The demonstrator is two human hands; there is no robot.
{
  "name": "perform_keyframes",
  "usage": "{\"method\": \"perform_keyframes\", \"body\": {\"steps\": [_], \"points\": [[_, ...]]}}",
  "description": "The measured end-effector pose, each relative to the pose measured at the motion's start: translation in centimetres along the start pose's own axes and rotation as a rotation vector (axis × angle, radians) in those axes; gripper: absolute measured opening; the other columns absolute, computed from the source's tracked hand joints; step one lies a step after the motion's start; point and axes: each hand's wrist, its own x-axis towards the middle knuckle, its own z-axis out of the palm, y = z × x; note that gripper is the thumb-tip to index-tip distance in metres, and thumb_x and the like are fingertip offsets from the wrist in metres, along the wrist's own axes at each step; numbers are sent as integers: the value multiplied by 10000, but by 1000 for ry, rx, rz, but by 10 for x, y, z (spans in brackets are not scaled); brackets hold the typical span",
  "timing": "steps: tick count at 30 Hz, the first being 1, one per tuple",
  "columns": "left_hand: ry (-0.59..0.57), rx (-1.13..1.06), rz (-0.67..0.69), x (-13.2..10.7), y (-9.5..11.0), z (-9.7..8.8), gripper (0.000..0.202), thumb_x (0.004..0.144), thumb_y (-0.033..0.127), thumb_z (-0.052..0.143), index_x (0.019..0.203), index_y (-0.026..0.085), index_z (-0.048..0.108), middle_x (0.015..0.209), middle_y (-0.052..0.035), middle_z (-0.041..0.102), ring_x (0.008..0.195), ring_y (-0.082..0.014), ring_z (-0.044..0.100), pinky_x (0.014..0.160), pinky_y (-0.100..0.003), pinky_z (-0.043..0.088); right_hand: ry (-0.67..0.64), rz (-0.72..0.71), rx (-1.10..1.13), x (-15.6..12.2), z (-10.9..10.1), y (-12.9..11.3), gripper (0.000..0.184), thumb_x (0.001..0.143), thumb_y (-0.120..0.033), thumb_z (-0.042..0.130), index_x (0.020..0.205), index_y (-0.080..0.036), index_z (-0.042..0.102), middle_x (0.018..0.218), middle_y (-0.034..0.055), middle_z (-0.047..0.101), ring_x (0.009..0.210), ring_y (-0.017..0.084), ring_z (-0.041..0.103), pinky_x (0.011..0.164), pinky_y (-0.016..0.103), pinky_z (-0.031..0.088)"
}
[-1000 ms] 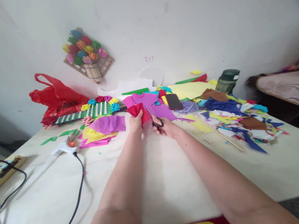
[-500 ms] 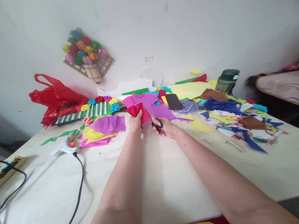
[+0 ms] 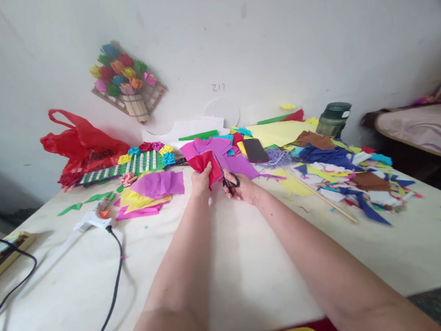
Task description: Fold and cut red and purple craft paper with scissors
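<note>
Pinched in my left hand [image 3: 202,180] is a piece of red crepe paper [image 3: 201,162], held up off the table with its lower part bunched in the fingers. My right hand [image 3: 240,186] grips black-handled scissors [image 3: 231,181], fingers in the loops. The blades point up and away, along the right edge of the red paper; whether they are cutting into it I cannot tell. Behind both hands lie purple paper sheets [image 3: 238,165]. A pile of purple, yellow and pink paper pieces [image 3: 156,186] is left of my left hand.
A hot glue gun [image 3: 95,217] with its black cord lies on the left, near a power strip [image 3: 7,257]. Paper roses top a green-and-white strip board [image 3: 127,166]. On the right are a phone [image 3: 255,150], a wooden stick [image 3: 329,200], paper scraps [image 3: 366,180] and a bottle [image 3: 333,119].
Both hands stay almost in place, still holding the red paper and the scissors. The whole view shifts very slightly.
</note>
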Motion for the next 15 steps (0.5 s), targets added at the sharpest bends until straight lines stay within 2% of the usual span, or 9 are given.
{"method": "perform_keyframes", "body": {"steps": [15], "points": [[-30,-25,-1,-3,0,2,314,578,274,751,819,121,621,730,-72,669,681,-180,639,677,-306,507,19,-4,29,4,-3,3,466,700,-632,567,692,-176,469,541,-28,529,390,56,483,261,147,222]]}}
